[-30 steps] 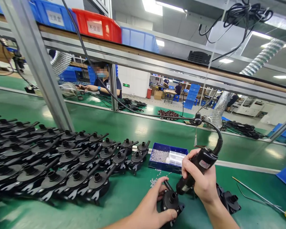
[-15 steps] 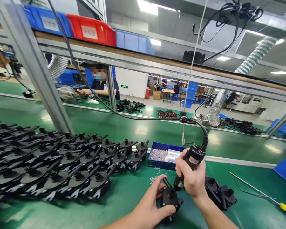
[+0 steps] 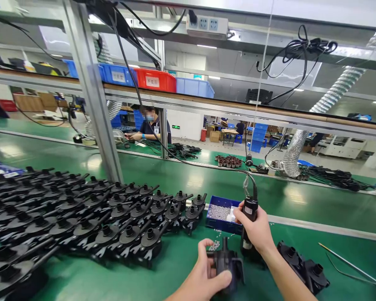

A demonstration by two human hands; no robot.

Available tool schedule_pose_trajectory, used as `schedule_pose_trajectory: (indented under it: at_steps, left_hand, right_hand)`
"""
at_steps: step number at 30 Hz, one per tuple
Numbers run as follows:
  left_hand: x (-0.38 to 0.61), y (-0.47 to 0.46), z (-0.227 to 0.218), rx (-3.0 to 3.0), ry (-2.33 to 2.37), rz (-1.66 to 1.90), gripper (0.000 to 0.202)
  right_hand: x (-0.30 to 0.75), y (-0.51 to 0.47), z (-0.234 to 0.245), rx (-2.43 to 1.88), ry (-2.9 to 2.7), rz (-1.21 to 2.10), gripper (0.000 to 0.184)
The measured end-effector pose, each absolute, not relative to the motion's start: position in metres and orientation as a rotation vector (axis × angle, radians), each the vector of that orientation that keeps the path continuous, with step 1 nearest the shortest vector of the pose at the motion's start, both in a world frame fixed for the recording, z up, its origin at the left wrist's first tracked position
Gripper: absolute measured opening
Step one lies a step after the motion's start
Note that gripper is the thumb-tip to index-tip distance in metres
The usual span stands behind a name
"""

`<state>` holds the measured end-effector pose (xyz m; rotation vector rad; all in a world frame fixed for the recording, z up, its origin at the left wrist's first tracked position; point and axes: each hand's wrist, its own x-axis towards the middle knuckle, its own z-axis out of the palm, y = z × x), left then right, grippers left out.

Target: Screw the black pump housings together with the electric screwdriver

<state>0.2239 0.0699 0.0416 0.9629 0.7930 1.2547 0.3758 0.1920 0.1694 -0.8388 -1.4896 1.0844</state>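
My left hand (image 3: 201, 274) is closed around a black plastic pump housing (image 3: 226, 264), thumb on its near side, with a short spout pointing up. In my right hand (image 3: 259, 229) is a black corded electric screwdriver (image 3: 250, 207), held upright just right of the housing and apart from it. The driver's lower end is dark and its tip cannot be made out. Behind both hands sits a blue bin (image 3: 225, 227) holding many small metal nuts (image 3: 218, 212). Some loose nuts (image 3: 214, 245) lie on the green bench beside my left fingers.
Rows of similar black housings (image 3: 106, 234) cover the bench at left. A couple more housings (image 3: 313, 271) lie right of my right arm, near a long thin rod (image 3: 347, 261). A metal post (image 3: 97, 100) and shelf stand ahead. A co-worker (image 3: 152, 127) sits across the bench.
My left hand has turned the housing so its spout stands up and its side shows. The screwdriver has gone from tilted to upright and away from the housing. The view has shifted and levelled.
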Motion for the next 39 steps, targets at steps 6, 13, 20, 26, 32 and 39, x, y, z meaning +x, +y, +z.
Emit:
schedule_pose_trajectory:
  at_steps: [6,13,20,26,32,39]
  left_hand:
    - [0.215,0.063,0.057,0.826,0.829,1.313,0.110]
    - [0.214,0.056,0.067,0.821,0.986,1.351,0.105]
    - [0.206,0.061,0.075,1.324,1.621,1.618,0.078]
    - [0.196,0.063,0.062,1.708,1.746,1.782,0.058]
    - [0.181,0.057,0.070,2.248,1.519,1.893,0.060]
    - [0.178,0.060,0.068,2.445,1.535,1.913,0.057]
  right_hand:
    - [0.378,0.202,0.161,-0.936,-1.545,1.072,0.047]
    - [0.381,0.204,0.163,-0.969,-1.634,0.990,0.046]
    - [0.384,0.188,0.174,-0.827,-1.648,0.330,0.055]
    - [0.383,0.166,0.187,-0.975,-2.306,0.972,0.026]
    - [0.381,0.165,0.188,-0.968,-2.459,1.231,0.027]
    - [0.383,0.167,0.186,-0.969,-2.424,1.249,0.021]
